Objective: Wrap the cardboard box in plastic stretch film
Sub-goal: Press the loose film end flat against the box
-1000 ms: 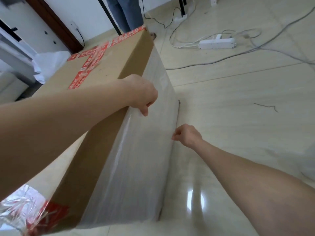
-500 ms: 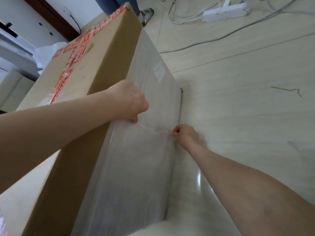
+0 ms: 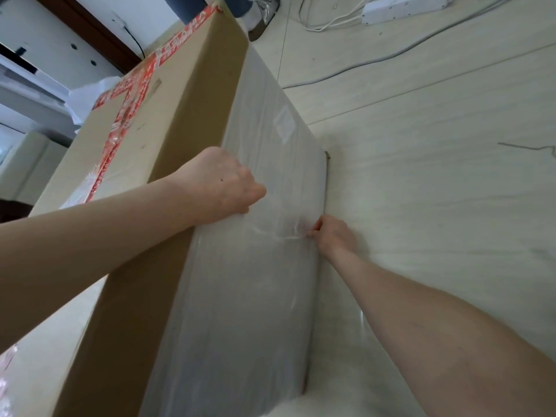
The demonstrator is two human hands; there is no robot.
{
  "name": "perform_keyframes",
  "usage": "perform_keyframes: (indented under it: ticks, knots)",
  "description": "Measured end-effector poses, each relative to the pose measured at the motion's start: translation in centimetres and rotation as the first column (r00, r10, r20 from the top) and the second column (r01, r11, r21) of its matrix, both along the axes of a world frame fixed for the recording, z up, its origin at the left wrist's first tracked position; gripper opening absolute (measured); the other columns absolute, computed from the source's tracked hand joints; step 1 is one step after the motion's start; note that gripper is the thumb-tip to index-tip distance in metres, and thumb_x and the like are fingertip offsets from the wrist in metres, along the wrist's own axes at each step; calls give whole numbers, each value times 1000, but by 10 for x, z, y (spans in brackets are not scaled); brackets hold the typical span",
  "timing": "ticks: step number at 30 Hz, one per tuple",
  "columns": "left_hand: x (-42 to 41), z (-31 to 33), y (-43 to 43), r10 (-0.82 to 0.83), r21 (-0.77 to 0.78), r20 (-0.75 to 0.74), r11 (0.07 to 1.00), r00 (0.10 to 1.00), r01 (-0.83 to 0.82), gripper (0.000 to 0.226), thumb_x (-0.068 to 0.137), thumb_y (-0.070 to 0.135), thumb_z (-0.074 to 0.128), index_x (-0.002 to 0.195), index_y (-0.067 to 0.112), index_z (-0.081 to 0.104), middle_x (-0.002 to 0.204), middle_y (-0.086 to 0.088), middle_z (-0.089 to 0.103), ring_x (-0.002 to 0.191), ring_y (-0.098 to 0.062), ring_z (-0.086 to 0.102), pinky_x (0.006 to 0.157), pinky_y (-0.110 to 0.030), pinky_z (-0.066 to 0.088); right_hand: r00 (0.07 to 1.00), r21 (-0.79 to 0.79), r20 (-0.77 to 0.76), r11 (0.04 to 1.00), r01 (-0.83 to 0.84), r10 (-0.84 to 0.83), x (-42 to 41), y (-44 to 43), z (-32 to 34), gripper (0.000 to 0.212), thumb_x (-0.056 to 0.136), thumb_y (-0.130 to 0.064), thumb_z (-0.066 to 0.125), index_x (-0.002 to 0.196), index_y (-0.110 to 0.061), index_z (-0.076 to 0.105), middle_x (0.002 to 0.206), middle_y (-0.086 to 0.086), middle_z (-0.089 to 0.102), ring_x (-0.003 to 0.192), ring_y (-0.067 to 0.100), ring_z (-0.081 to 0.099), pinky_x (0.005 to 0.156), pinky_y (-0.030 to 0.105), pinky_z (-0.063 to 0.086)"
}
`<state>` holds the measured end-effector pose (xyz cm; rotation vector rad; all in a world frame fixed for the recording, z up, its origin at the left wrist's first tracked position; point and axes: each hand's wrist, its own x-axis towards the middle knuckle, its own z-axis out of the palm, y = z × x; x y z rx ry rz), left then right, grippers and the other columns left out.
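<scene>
You hold the film (image 3: pixel 255 296) against the side of the box (image 3: pixel 192 94).
Your left hand (image 3: pixel 222 188) curls over the film at the top edge, fingertips hidden; your right hand (image 3: pixel 334 236) pinches it low by the floor (image 3: pixel 451 130). Beyond your grip lie a cable (image 3: pixel 361 64) and a power strip (image 3: pixel 403 9); the box's near end is cut off.

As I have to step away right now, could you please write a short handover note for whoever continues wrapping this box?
Left hand: grips the stretch film at the upper edge of the cardboard box.
Right hand: pinches the film low down, near the floor.
Done: film covers the box face between the two hands.
Left: the face with the red tape and the one beside it are bare cardboard; the other faces are out of view.
</scene>
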<state>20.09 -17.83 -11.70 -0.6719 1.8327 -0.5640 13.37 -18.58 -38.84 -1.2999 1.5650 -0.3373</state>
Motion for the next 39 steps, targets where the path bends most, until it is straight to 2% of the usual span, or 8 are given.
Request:
perform_keyframes:
  ticks: [5, 9, 12, 15, 17, 20, 26, 39]
  knots:
    - [-2, 1, 1, 28, -59, 3, 998, 1000, -28, 12, 102, 32, 37, 93, 23, 39, 94, 5, 57, 83, -18, 61, 55, -28, 32, 991, 63, 96, 994, 86, -92, 5, -1, -3, 25, 91, -29, 55, 108, -15, 69, 119, 10, 66, 113, 27, 60, 91, 31, 46]
    - [-9, 5, -1, 148, -158, -56, 975, 987, -155, 23, 93, 4, 43, 108, 21, 46, 94, 4, 43, 75, -17, 48, 46, -26, 23, 929, 117, 218, 953, 278, -298, -2, 1, -9, 33, 94, -19, 48, 125, -15, 59, 130, 9, 59, 121, 27, 54, 96, 30, 41]
    - [-10, 0, 4, 14, -145, -186, 989, 982, -42, 31, 87, 1, 39, 109, 16, 54, 113, -4, 48, 99, -21, 50, 62, -29, 43, 820, 99, 298, 870, 483, -489, -4, 15, -3, 45, 97, -23, 43, 140, -9, 41, 142, 12, 47, 131, 28, 44, 105, 32, 33]
    - [-13, -26, 31, -142, -35, -298, 990, 944, 138, 38, 83, 12, 34, 105, 10, 66, 113, -12, 60, 108, -29, 57, 82, -39, 51, 788, 24, 398, 864, 503, -470, 7, 42, 11, 60, 98, -34, 45, 148, -7, 27, 154, 12, 28, 143, 24, 25, 114, 30, 18]
    - [-11, -49, 51, -67, 104, -162, 991, 984, 85, 50, 95, 21, 29, 140, 3, 40, 147, -18, 35, 140, -30, 29, 113, -44, 27, 795, -20, 463, 892, 451, -391, 19, 64, 20, 65, 99, -37, 43, 150, -6, 19, 158, 11, 17, 146, 20, 15, 117, 27, 10]
    - [-6, -56, 63, 134, 175, 145, 972, 980, -159, 67, 101, 42, 23, 151, 3, 1, 159, -14, -5, 147, -28, -7, 116, -50, -5, 770, -59, 568, 918, 392, -292, 47, 93, 28, 64, 99, -38, 40, 151, -9, 16, 159, 7, 11, 147, 15, 8, 119, 25, 4]
    - [11, -60, 55, 133, 145, 317, 972, 939, -186, 80, 95, 64, 15, 152, 11, -3, 160, -7, -6, 147, -27, -9, 114, -53, -10, 749, 68, 575, 931, 358, -330, 77, 93, 27, 62, 99, -44, 35, 152, -22, 13, 160, 0, 4, 148, 18, -2, 116, 26, -5]
    - [4, -34, 16, 145, 34, 323, 986, 935, -164, 76, 94, 63, 7, 151, 15, -10, 159, -9, -15, 146, -28, -14, 115, -54, -9, 749, 142, 511, 901, 409, -421, 71, 24, -11, 61, 100, -45, 31, 152, -17, 15, 160, 7, 9, 148, 23, 5, 119, 35, 1]
